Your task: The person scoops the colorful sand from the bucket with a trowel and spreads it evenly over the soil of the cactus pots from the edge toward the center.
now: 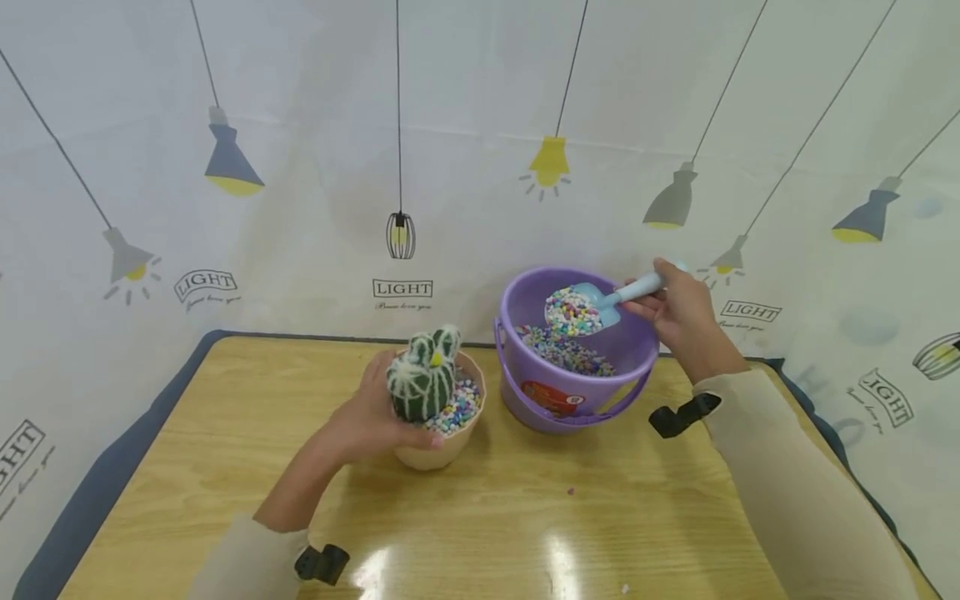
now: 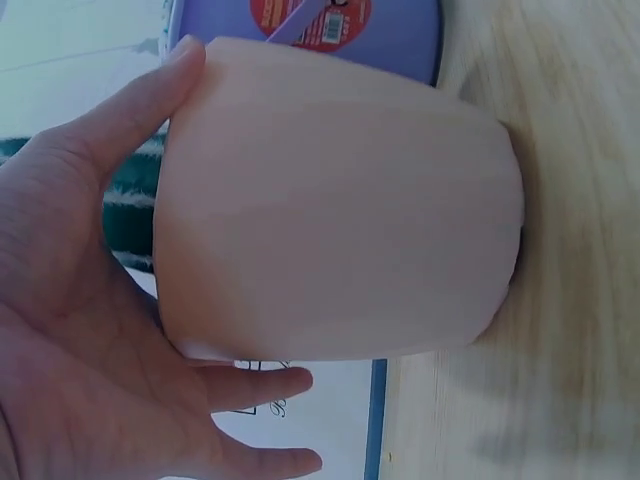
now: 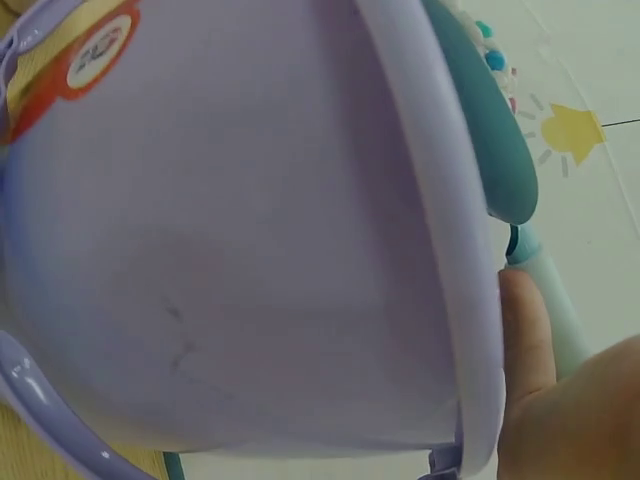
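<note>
My left hand (image 1: pixel 375 421) grips the rim of a peach flowerpot (image 1: pixel 431 458), thumb on the near side. In the left wrist view two fingers stick out past the pot (image 2: pixel 340 210). A knitted green cactus (image 1: pixel 420 392) with white stripes stands in it among coloured pebbles (image 1: pixel 457 408). My right hand (image 1: pixel 686 312) holds a light-blue scoop (image 1: pixel 637 289) by its handle, over the purple bucket (image 1: pixel 517 408). Small multicoloured pebbles (image 1: pixel 573 315) heap the scoop's blade. More loose pebbles (image 1: pixel 570 354) lie inside the bucket. The right wrist view shows mostly the bucket's side (image 3: pixel 250 230).
The pot and bucket stand side by side on a wooden table (image 1: pixel 480 525), near its back edge. A white cloth with printed lamps (image 1: pixel 480 183) hangs behind. The bucket's handle (image 1: pixel 622 404) hangs down its front. A tiny pink bit (image 1: pixel 571 492) lies on the tabletop.
</note>
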The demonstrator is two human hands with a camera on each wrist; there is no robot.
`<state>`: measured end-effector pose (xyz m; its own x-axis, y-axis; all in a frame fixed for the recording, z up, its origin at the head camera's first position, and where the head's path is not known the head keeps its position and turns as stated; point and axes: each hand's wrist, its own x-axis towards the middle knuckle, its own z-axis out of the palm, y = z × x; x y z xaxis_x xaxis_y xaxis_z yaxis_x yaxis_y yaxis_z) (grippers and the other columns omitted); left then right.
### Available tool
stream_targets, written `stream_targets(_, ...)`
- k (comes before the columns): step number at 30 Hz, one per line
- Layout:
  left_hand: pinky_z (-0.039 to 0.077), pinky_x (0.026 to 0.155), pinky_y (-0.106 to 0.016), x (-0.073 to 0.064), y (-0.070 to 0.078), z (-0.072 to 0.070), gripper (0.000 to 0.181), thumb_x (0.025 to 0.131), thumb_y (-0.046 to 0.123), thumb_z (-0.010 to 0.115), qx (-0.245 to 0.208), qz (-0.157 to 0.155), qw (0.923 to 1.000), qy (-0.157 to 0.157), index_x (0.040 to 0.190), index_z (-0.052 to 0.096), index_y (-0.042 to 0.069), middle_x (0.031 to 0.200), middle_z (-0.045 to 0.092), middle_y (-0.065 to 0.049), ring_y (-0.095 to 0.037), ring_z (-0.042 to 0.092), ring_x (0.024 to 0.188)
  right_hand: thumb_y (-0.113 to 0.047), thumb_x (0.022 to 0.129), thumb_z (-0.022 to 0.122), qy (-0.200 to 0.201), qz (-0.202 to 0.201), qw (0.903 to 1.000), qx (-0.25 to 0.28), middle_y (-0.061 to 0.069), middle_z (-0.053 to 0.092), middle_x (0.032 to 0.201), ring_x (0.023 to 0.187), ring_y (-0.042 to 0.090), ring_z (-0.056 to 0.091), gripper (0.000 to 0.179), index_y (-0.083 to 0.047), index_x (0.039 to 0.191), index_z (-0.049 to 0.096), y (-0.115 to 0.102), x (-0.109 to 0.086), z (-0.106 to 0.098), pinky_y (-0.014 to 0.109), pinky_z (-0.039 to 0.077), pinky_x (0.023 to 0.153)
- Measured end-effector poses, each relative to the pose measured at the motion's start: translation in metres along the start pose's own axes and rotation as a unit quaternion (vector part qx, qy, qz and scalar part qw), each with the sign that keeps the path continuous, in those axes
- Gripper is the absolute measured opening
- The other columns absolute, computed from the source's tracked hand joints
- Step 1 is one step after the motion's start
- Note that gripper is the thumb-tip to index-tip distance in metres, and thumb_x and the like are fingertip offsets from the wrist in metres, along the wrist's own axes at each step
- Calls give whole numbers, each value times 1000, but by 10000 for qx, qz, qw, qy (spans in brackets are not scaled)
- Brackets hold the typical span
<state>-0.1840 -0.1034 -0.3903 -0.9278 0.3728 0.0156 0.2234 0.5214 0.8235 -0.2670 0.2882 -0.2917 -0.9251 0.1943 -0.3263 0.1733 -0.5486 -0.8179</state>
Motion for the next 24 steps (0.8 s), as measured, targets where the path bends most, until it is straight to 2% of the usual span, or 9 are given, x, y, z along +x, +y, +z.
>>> stream_targets(3, 42, 102, -56, -8, 2, 5, 122, 65, 42, 88, 243, -299, 9991, 194, 151, 12, 4, 149, 18, -20, -39, 45, 123, -24, 100, 54, 2, 155, 9995, 260, 20, 51, 118, 110, 33, 64, 40, -22, 134, 34, 1, -5, -2, 43, 49, 94)
stream_targets(5, 44, 100, -58, -14, 4, 9, 127, 66, 47, 86, 353, -578, 9970, 368, 154, 4, 5, 154, 9, -19, -43, 46, 123, -24, 99, 55, -18, 210, 9986, 481, 19, 44, 129, 128, 31, 51, 46, -25, 140, 32, 2, -8, -3, 44, 44, 98)
stream_targets(7, 45, 97, -59, -17, 5, 14, 130, 65, 51, 85, 357, -746, 9947, 608, 155, 1, 8, 157, 5, -19, -47, 47, 123, -24, 99, 55, -79, 235, 9973, 688, 18, 38, 138, 140, 29, 37, 54, -29, 145, 26, 2, -13, -4, 45, 40, 102)
stream_targets(8, 45, 97, -60, -18, 6, 17, 132, 64, 53, 85, 341, -812, 9935, 727, 155, 0, 9, 158, 4, -18, -48, 47, 123, -24, 99, 55, -114, 263, 9963, 810, 17, 36, 141, 141, 28, 35, 57, -30, 147, 25, 3, -15, -5, 45, 38, 103)
stream_targets(12, 44, 95, -63, -18, 7, 28, 137, 59, 60, 86, 223, -967, 9891, 1089, 156, 0, 12, 158, 8, -17, -48, 46, 124, -24, 99, 56, -227, 403, 9922, 1154, 12, 35, 143, 139, 27, 37, 60, -31, 146, 20, 5, -24, -8, 44, 39, 104)
stream_targets(17, 45, 94, -62, -16, 7, 33, 133, 59, 61, 85, 162, -1002, 9865, 1287, 155, 6, 14, 154, 17, -16, -42, 47, 123, -24, 99, 56, -344, 509, 9883, 1393, 10, 36, 139, 126, 30, 53, 58, -32, 144, 20, 13, -37, -9, 45, 41, 103)
stream_targets(20, 44, 96, -62, -16, 7, 30, 129, 60, 54, 87, 17, -979, 9881, 1190, 154, 7, 15, 154, 16, -14, -41, 48, 122, -24, 99, 56, -403, 568, 9860, 1518, 12, 38, 137, 115, 34, 60, 58, -32, 144, 21, 20, -46, -11, 46, 42, 102)
stream_targets(24, 39, 103, -59, -16, 6, 25, 126, 62, 45, 89, -189, -856, 9921, 899, 154, 7, 16, 154, 14, -14, -41, 45, 125, -23, 99, 57, -453, 661, 9820, 1711, 14, 42, 133, 101, 37, 66, 57, -28, 142, 21, 30, -57, -13, 47, 44, 100)
